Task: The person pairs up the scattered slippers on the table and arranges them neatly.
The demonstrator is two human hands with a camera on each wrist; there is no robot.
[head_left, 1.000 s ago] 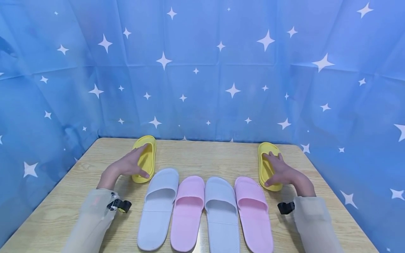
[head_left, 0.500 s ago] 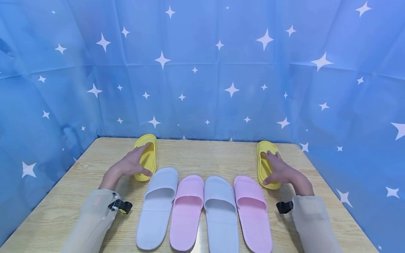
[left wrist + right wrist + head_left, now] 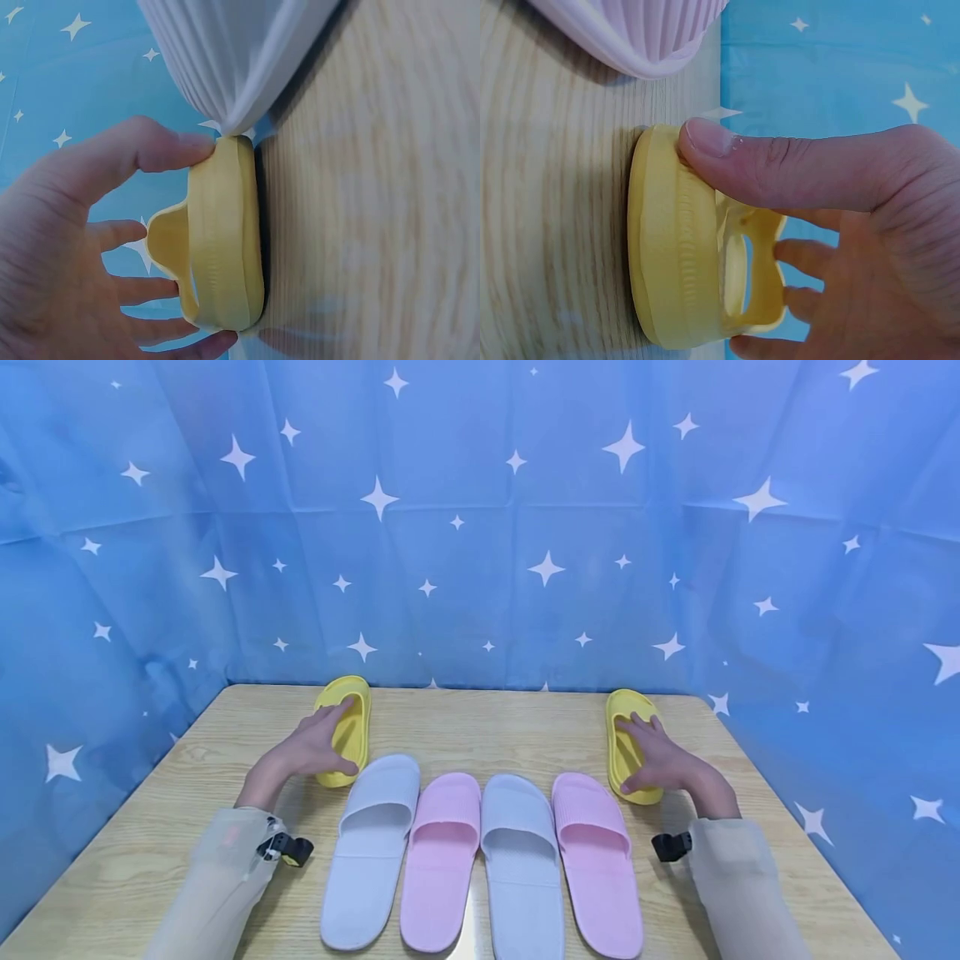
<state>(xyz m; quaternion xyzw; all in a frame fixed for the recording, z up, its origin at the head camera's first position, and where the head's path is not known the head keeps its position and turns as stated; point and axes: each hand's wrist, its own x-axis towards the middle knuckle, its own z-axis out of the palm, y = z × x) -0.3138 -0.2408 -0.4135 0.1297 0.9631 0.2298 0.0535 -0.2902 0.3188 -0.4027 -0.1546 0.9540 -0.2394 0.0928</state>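
Across the back of the wooden table lie two small yellow slippers. My left hand (image 3: 318, 745) spans the left yellow slipper (image 3: 347, 687), thumb on its heel edge and fingers spread along the far side. In the left wrist view, that slipper (image 3: 221, 232) sits flat on the wood, its heel end close to a grey slipper (image 3: 240, 60). My right hand (image 3: 663, 762) holds the right yellow slipper (image 3: 628, 700) likewise. The right wrist view shows the thumb (image 3: 712, 139) pressing its rim, with the other fingers at the strap side of the slipper (image 3: 667, 247).
Between my arms a row of larger slippers alternates colour: grey (image 3: 363, 893), pink (image 3: 435, 893), grey (image 3: 525, 893) and pink (image 3: 606, 893). A blue curtain (image 3: 480, 610) with white stars surrounds the table (image 3: 480, 727) at the back and sides.
The left yellow slipper has shifted slightly right, nearer the grey slipper; the right one has shifted slightly left. Both hands moved with them. The head view drifts a little.
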